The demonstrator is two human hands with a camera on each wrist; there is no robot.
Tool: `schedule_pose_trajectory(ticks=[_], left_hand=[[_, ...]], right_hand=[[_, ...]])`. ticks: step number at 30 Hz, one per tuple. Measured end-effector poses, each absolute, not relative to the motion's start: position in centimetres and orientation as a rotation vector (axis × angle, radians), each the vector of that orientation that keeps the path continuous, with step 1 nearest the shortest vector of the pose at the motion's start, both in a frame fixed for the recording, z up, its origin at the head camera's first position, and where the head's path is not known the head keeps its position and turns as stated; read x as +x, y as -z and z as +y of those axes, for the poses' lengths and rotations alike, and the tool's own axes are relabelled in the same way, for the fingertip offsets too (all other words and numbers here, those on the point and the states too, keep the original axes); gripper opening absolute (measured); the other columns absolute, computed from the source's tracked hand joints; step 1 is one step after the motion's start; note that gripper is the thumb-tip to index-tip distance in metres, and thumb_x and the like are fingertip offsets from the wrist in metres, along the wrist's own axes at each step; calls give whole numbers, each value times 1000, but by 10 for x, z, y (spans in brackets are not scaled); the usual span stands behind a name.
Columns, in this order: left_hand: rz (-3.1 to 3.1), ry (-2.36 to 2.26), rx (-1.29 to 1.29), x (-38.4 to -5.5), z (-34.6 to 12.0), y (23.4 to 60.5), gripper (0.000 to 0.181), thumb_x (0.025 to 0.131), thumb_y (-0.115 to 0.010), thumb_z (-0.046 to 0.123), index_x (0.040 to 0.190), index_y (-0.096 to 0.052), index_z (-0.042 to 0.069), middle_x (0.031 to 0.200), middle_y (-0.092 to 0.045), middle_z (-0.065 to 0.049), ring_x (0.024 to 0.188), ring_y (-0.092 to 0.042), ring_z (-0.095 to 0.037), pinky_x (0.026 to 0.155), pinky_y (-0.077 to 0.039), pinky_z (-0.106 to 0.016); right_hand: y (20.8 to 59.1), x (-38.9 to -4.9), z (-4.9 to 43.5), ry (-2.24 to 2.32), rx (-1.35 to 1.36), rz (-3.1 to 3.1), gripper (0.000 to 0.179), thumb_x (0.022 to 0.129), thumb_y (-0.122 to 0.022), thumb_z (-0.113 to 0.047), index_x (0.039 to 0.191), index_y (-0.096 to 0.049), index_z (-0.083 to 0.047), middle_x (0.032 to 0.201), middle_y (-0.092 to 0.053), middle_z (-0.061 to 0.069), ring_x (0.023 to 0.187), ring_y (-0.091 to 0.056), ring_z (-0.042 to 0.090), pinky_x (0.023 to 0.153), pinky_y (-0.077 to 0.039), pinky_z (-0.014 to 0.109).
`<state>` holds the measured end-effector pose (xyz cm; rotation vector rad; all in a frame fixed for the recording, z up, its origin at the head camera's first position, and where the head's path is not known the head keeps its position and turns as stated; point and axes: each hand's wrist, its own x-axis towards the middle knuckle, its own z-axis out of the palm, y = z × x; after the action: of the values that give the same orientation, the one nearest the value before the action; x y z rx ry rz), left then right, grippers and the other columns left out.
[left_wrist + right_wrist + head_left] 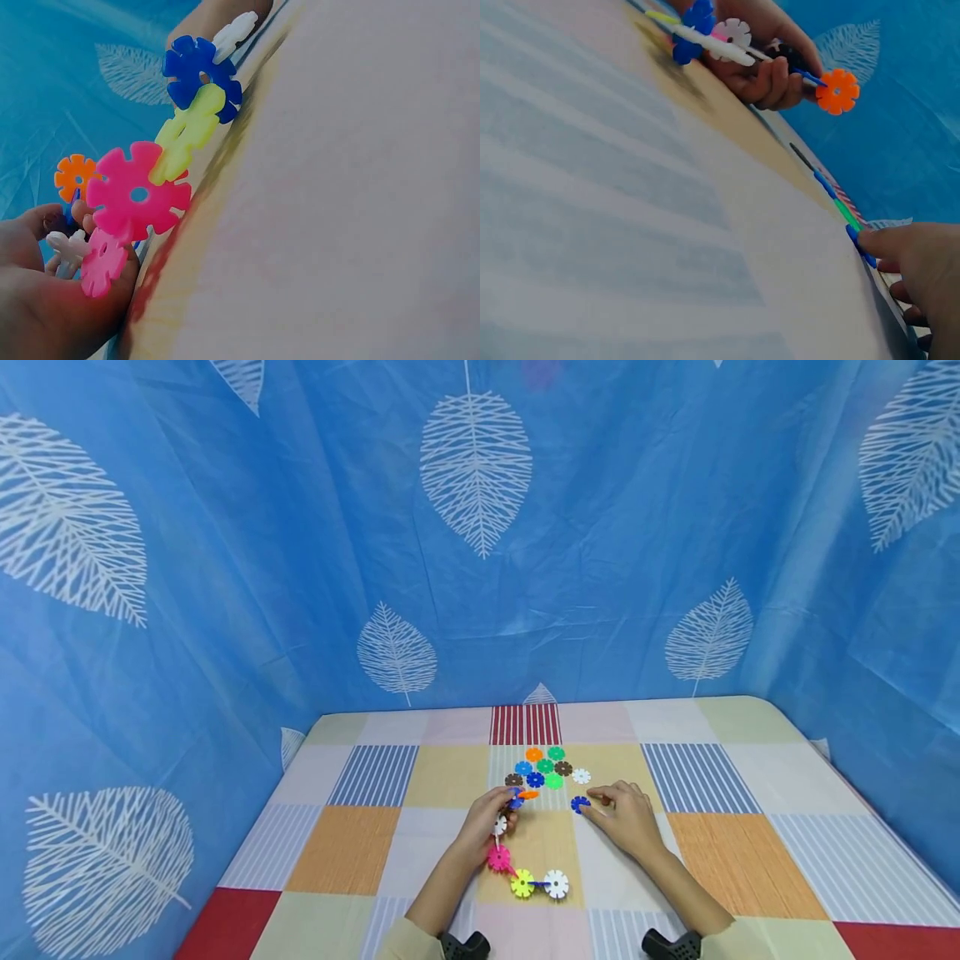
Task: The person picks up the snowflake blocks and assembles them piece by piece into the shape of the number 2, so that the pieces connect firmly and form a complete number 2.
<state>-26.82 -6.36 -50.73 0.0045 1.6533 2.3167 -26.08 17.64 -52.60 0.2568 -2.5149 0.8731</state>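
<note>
My left hand (476, 831) grips one end of a chain of slotted plastic snowflake discs, with an orange disc (530, 795) and a blue disc (514, 802) by its fingertips. From there the chain runs through a white disc (501, 827), a pink disc (498, 858) and a yellow disc (522, 883) to a white end disc (557, 884). A dark disc (784, 54) is partly hidden among the left fingers. Over at the right, my right hand (628, 820) pinches the edge of a single dark blue disc (580, 805) at the tabletop.
Beyond the hands lies a group of loose discs, among them an orange disc (534, 754), a bright green disc (553, 781) and a brown disc (563, 768). A loose white disc (581, 775) is at their right. Blue leaf-print curtains (600, 527) surround the patchwork-covered table (712, 852).
</note>
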Motion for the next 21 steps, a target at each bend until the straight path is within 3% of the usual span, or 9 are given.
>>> schedule_pose_trajectory(ticks=[4,9,16,21], left_hand=[[1668,-2308,-25,-267,-63,506,28,93,-54,17,107,-59,-7,68,-53,0,52,-46,-4,48,-42,-13],[1727,-2281,-49,-266,-61,507,28,91,-57,16,102,-62,-9,63,-54,0,50,-48,-3,46,-43,-13],[1766,-2294,-35,-264,-58,509,29,89,-57,13,104,-61,-12,65,-59,-2,51,-54,-5,49,-47,-14],[1792,-2283,3,-263,-58,508,29,89,-58,14,102,-62,-12,65,-59,-3,51,-55,-5,50,-47,-14]], right_hand=[[525,-260,173,-984,281,-2520,21,68,-82,-20,83,-70,-11,74,-57,-4,71,-46,13,65,-38,30],[520,-254,156,-1521,238,-2367,20,72,-77,-5,83,-61,-4,68,-61,1,59,-54,10,53,-46,21],[516,-246,126,-2198,136,-2037,30,83,-66,-2,109,-56,10,77,-64,23,64,-65,26,61,-56,34],[515,-244,116,-2231,80,-2008,27,84,-65,-2,108,-60,8,77,-64,25,65,-66,29,59,-55,36]])
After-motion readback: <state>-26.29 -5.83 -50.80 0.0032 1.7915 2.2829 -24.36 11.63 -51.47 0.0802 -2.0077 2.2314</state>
